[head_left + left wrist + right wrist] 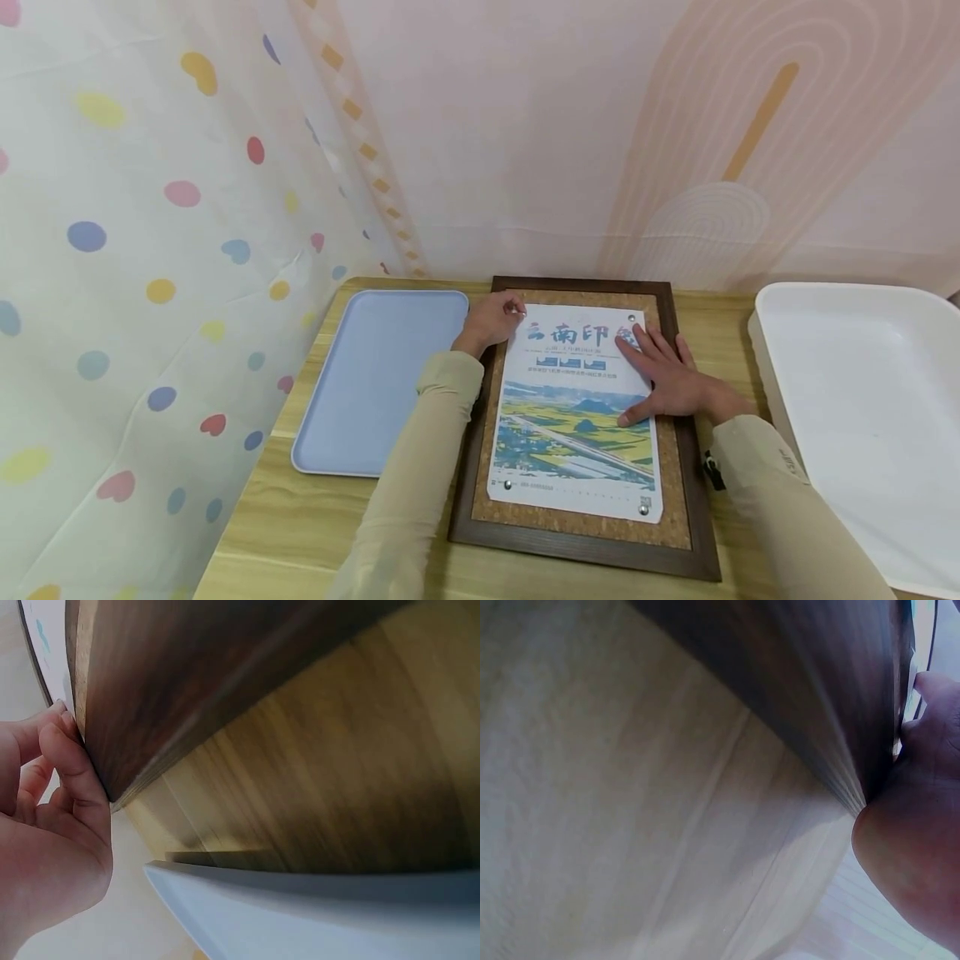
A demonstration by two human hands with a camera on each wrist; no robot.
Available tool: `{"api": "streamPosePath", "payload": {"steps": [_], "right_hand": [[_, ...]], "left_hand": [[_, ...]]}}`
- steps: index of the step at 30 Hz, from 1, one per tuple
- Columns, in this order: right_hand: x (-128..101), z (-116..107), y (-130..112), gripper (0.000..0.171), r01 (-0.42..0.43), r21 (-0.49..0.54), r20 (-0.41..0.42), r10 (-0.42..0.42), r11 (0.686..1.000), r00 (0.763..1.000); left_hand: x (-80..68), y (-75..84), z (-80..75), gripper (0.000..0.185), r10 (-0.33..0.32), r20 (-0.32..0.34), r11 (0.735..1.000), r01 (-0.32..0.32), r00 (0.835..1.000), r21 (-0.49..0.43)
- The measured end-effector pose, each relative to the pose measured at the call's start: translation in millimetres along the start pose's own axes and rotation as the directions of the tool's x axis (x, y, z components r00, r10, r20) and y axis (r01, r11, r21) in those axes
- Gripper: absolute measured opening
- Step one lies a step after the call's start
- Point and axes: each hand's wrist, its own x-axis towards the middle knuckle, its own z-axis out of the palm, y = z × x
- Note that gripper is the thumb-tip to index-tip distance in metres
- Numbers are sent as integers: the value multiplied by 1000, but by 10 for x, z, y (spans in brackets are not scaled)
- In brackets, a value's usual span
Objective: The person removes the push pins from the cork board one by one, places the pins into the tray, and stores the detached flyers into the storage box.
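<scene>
On the desk (300, 517), a blue tray (375, 379) lies left. Beside it your left hand (491, 321) pinches a pin (522, 310) at the poster's (573, 433) far-left corner on the cork board (678, 508). Your right hand (667, 379) presses flat, fingers spread, on the poster. A white bin (862, 417) sits right.

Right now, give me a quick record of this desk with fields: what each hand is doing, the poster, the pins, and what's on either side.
left hand: left hand pinches the pin at the poster's top left corner
right hand: right hand lies flat, fingers straight, on the poster
poster: poster lies on the cork board in a dark wooden frame
pins: pins show at the top right and both bottom corners
left side: blue tray
right side: white bin
surface: wooden table
</scene>
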Motion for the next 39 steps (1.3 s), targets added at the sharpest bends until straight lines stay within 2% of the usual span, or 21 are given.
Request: {"api": "streamPosePath", "payload": {"steps": [32,39], "right_hand": [[34,23,-10,128,9,0,-10,-9,1000,1000],[36,5,-9,128,11,-2,-10,-11,1000,1000]], "left_hand": [[-26,-35,-35,8,1,3,1000,-1,1000,-31],[-19,-90,-36,8,20,20,995,-18,1000,-99]]}}
